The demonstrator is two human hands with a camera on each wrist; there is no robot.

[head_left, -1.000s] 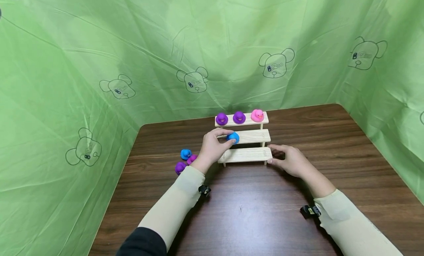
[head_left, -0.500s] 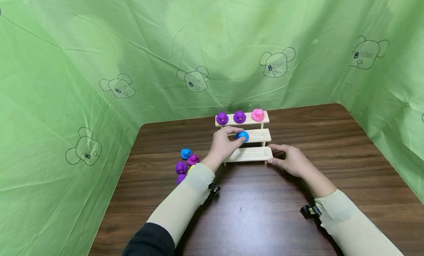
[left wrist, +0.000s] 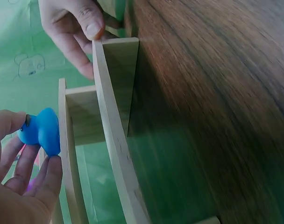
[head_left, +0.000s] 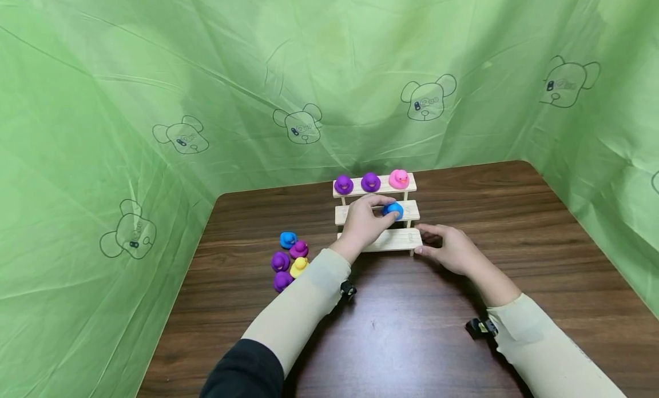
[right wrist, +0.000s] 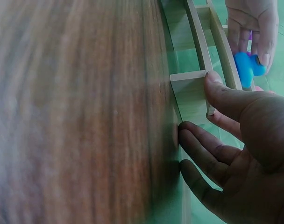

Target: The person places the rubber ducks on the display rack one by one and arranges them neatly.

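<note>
A three-tier wooden shelf (head_left: pixel 388 241) stands on the table. My left hand (head_left: pixel 362 225) pinches a blue duck (head_left: pixel 393 211) between thumb and fingers at the right part of the middle tier. In the left wrist view the duck (left wrist: pixel 48 131) is against that tier's board, its base towards the wood. My right hand (head_left: pixel 452 250) holds the right end of the lowest tier; in the right wrist view its thumb (right wrist: pixel 226 93) lies on the board's edge with a finger behind it. Two purple ducks (head_left: pixel 370 182) and a pink duck (head_left: pixel 399 179) sit on the top tier.
Left of the shelf, a loose group of ducks lies on the table (head_left: pixel 407 341): a blue one (head_left: pixel 288 239), a magenta one (head_left: pixel 298 249), a yellow one (head_left: pixel 299 267) and two purple ones (head_left: pixel 280 261). Green curtain (head_left: pixel 355 89) surrounds the table's back and sides.
My left hand has moved right along the middle tier with the blue duck, uncovering the tier's left end and the yellow duck on the table. My right hand has stayed at the shelf's end.
</note>
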